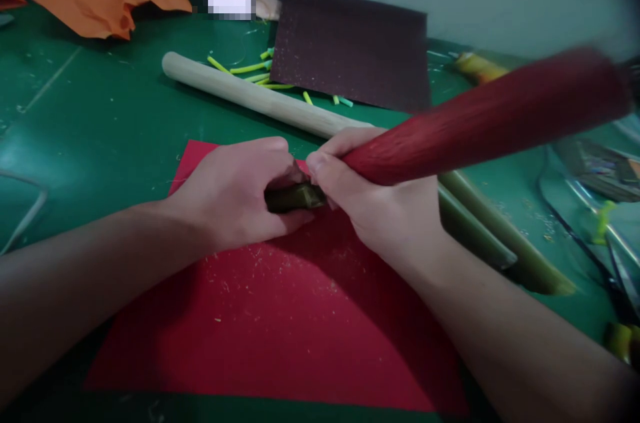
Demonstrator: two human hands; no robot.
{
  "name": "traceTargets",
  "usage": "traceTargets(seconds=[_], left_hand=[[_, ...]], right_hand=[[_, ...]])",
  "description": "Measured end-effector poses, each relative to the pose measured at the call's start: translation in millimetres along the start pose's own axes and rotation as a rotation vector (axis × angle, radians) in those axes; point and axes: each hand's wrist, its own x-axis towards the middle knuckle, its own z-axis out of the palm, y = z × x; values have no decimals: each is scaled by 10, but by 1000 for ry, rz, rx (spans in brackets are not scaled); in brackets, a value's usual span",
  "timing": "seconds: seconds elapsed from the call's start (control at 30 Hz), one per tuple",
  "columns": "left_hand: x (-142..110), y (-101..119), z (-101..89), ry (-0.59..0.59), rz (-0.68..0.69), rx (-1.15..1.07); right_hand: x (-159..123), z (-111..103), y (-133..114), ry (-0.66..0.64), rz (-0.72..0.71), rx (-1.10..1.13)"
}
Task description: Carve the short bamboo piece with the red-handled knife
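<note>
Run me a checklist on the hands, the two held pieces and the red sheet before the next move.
1. Left hand has hold of the dark piece: ok.
2. Right hand has hold of the red rod: ok.
3. Red rod's narrow end meets the dark piece: cannot tell, the right hand's fingers cover that end.
4. Red sheet lies below both hands: ok.
5. Red sheet free of debris: not ok, small shavings are scattered on it.
6. Pale rod clear of the right hand: cannot tell, its nearer end runs out of sight behind that hand.
</note>
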Motion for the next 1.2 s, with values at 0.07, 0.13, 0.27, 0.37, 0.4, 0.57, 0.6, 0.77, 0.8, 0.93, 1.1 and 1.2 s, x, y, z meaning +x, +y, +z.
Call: traceTargets(seconds=[0.07, 0.13, 0.27, 0.37, 0.4, 0.57, 0.6, 0.77, 0.8, 0.93, 1.1, 1.2], left_hand=[[-1, 17, -5, -15, -5, 11], [-1, 29, 1, -10, -21, -1], [5, 9, 34, 29, -21, -29], [10, -30, 47, 53, 36, -46], [10, -41, 46, 51, 56, -53], [7, -33, 13, 19, 47, -71], [7, -20, 3, 9, 29, -58], [10, 53, -45, -37, -6, 29], [11, 58, -48, -65, -17, 46], [15, 10, -17, 11, 86, -18], [15, -49, 15, 6, 91, -15], [10, -37, 9, 27, 101, -22]], right_hand=[[5, -4, -8, -9, 32, -2], [16, -22, -28, -70, 60, -6], [27, -57, -59, -157, 54, -7], [12, -55, -63, -166, 39, -12], [6, -52, -62, -162, 29, -17], [-10, -45, -49, -176, -10, -44], [-11, -46, -42, -165, -9, -50], [-13, -53, 2, -78, -11, -35], [-11, -56, 5, -85, -13, -21], [4, -79, -18, -201, 21, -11], [13, -85, -43, -283, -15, -11], [3, -71, -27, -266, -42, -16]])
